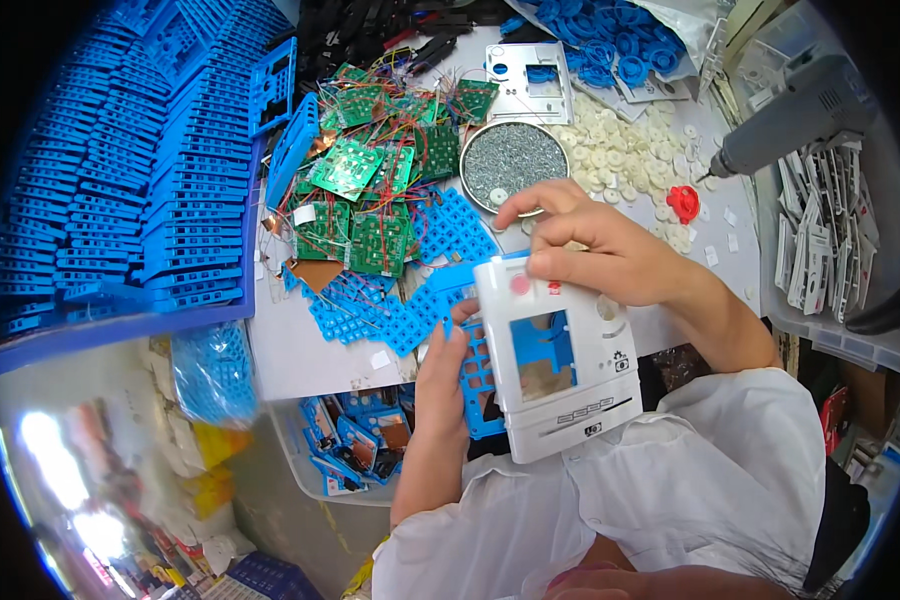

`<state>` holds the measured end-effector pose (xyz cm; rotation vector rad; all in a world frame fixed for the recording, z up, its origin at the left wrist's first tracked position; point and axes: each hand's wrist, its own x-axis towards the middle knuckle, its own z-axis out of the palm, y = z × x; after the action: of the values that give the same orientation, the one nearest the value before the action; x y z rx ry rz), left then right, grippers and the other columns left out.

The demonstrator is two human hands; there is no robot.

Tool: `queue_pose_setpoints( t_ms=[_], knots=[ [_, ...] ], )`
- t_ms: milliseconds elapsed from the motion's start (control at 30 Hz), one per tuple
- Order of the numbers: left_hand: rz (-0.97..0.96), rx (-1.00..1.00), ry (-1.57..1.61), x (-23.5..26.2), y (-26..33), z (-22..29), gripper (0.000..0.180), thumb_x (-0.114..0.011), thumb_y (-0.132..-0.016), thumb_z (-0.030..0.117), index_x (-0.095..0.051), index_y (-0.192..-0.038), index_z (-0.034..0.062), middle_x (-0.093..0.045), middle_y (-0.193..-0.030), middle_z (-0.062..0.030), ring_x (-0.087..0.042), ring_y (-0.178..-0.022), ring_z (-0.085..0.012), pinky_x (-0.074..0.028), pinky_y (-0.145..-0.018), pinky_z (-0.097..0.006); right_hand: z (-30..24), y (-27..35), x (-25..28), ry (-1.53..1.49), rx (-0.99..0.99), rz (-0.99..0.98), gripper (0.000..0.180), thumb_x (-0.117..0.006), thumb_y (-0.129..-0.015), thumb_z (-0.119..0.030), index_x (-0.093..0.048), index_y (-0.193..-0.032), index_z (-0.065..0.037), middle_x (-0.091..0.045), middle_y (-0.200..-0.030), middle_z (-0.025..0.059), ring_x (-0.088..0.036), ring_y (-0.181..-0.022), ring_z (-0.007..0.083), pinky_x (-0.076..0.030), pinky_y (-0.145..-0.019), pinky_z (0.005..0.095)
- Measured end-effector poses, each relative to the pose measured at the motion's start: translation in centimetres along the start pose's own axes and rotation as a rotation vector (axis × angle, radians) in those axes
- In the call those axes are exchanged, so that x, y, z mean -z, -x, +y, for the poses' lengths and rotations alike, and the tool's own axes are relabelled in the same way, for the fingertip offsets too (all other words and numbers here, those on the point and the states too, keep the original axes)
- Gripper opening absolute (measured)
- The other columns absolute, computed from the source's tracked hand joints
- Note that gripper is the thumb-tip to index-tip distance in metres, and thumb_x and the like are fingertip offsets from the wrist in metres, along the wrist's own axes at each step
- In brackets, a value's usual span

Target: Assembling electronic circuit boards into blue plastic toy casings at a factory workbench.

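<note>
Gripping a white plastic housing (560,355) from both sides, low in the middle of the view, just above the white-sleeved lap. Left hand (442,375) curled partly shut under the housing's left edge, fingers pressed against a blue keypad grid (478,385) tucked behind it. Right hand (595,250) bent over the housing's top edge, fingers closed narrow, thumb and forefinger pinched together near a small red dot on its upper face. Long axis running from upper left to lower right, slightly tilted; rectangular window near the middle, showing blue behind; narrow slots and small dark printed marks along the lower end, nearest the body.

On the tabletop (300,355) beyond: heap of green circuit boards (370,190) with thin coloured wires, loose blue grids (390,300) just beside it, round tin of grey screws (515,160) close behind the right hand, scatter of cream round buttons (620,150), one red cap (683,202). Clear bag of blue rings (610,40) at the top. Grey power screwdriver (800,115) hanging at the right over a clear bin of white parts (820,240). Stacked blue frames (120,170) filling a tray on the left. Small box of blue-and-brown pieces (355,440) below the tabletop edge.
</note>
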<state>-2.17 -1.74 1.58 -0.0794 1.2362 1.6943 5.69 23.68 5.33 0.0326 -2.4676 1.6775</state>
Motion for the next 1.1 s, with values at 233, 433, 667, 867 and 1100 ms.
queue_pose_setpoints(
  t_ms=[233,433,667,867,1100],
  knots=[
    [-0.038,-0.184,-0.064,0.4,-0.2,-1.9,0.088,-0.038,-0.102,0.072,-0.033,-0.156,0.002,-0.061,-0.139,-0.018,-0.068,-0.117,-0.0277,-0.059,-0.095,-0.044,0.7,-1.4,-2.8,0.224,0.112,0.06,0.031,-0.07,-0.097,-0.03,-0.07,-0.08,-0.004,-0.058,-0.13,0.0105,-0.038,-0.131,0.0398,-0.032,-0.113,0.0511],
    [-0.077,-0.203,-0.014,2.2,-0.5,-2.5,0.067,-0.05,-0.103,0.048,-0.045,-0.149,-0.0004,-0.065,-0.134,-0.0195,-0.069,-0.116,-0.0309,-0.058,-0.097,-0.046,1.8,-1.5,-4.2,0.453,0.236,0.23,0.026,-0.071,-0.095,-0.029,-0.068,-0.087,-0.004,-0.057,-0.131,0.0148,-0.041,-0.13,0.042,-0.036,-0.111,0.0499],
    [-0.088,-0.234,0.134,3.9,-0.6,-2.5,0.065,-0.055,-0.098,0.043,-0.05,-0.145,-0.0015,-0.069,-0.128,-0.021,-0.073,-0.108,-0.0326,-0.061,-0.091,-0.047,1.1,2.0,-2.0,0.159,0.096,0.4,0.018,-0.076,-0.09,-0.022,-0.068,-0.088,-0.006,-0.059,-0.133,0.0171,-0.052,-0.124,0.0338,-0.039,-0.109,0.0458],
    [0.042,-0.387,-0.095,0.6,0.3,-2.1,0.07,-0.056,-0.097,0.045,-0.042,-0.149,0.0005,-0.064,-0.134,-0.0189,-0.07,-0.116,-0.0304,-0.061,-0.094,-0.045,1.1,8.4,-5.4,-0.19,-0.162,0.323,0.013,-0.081,-0.087,-0.014,-0.072,-0.089,-0.005,-0.059,-0.132,0.0158,-0.056,-0.124,0.0292,-0.042,-0.106,0.0406],
    [0.067,-0.351,0.075,0.3,1.4,-2.8,0.101,-0.082,-0.083,0.053,-0.036,-0.148,-0.0083,-0.063,-0.131,-0.0225,-0.069,-0.114,-0.0308,-0.06,-0.095,-0.042,1.2,8.5,-6.5,-0.515,-0.221,0.339,0.011,-0.08,-0.089,-0.009,-0.073,-0.088,-0.001,-0.056,-0.136,0.0142,-0.057,-0.123,0.0232,-0.049,-0.103,0.0369]
  ],
)
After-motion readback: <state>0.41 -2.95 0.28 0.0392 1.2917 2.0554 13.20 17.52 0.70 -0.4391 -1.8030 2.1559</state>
